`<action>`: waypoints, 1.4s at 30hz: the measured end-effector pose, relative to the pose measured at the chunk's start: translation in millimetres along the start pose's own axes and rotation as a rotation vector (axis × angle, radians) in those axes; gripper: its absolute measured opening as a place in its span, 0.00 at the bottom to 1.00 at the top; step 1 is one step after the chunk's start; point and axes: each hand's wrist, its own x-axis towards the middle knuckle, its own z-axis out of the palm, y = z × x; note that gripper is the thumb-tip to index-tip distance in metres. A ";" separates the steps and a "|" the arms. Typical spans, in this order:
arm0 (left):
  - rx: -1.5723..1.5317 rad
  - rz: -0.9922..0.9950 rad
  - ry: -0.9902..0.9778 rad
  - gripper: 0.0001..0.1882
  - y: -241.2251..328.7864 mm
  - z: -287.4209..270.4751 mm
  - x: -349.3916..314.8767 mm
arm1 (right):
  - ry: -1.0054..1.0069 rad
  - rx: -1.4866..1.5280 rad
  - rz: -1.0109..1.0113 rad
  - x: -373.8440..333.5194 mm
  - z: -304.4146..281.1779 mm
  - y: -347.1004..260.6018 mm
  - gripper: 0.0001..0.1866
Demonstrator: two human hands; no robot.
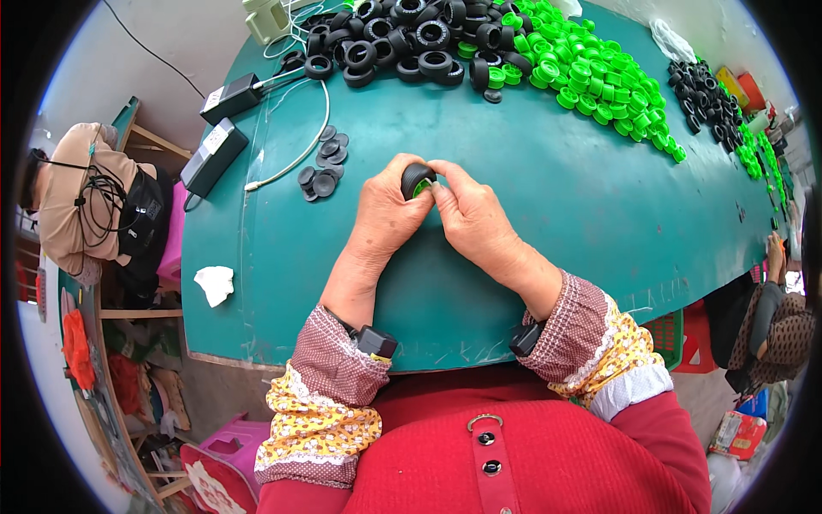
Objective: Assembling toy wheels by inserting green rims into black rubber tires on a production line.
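Between my two hands, above the middle of the green table, is a small black toy tire (417, 178) with a bright green wheel rim (421, 188) showing inside it. My left hand (387, 206) wraps round the tire's left side. From the right, my right hand (473, 214) pinches the tire and rim with thumb and forefinger. The fingers cover part of both pieces, so how far the rim sits inside cannot be made out. Several flat black discs (325, 171) lie to the left of my hands.
A heap of black tires (402, 38) borders a pile of green rims (599, 77) along the table's far side. Two black boxes (214, 158) with a white cable (317, 150) lie left, near a crumpled white tissue (215, 284). Another person's hand (776, 257) shows at far right.
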 end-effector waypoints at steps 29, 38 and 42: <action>-0.865 -0.413 0.003 0.13 -8.0 -11.2 5.2 | 0.538 -0.692 -0.195 40.3 -116.5 102.7 0.14; -0.514 -0.175 0.127 0.11 -1.1 2.9 -3.3 | -0.322 0.454 0.218 9.7 -7.8 1.2 0.22; -0.496 -0.110 0.103 0.11 -0.2 7.4 -4.8 | -0.245 0.497 0.225 9.2 -2.2 7.5 0.20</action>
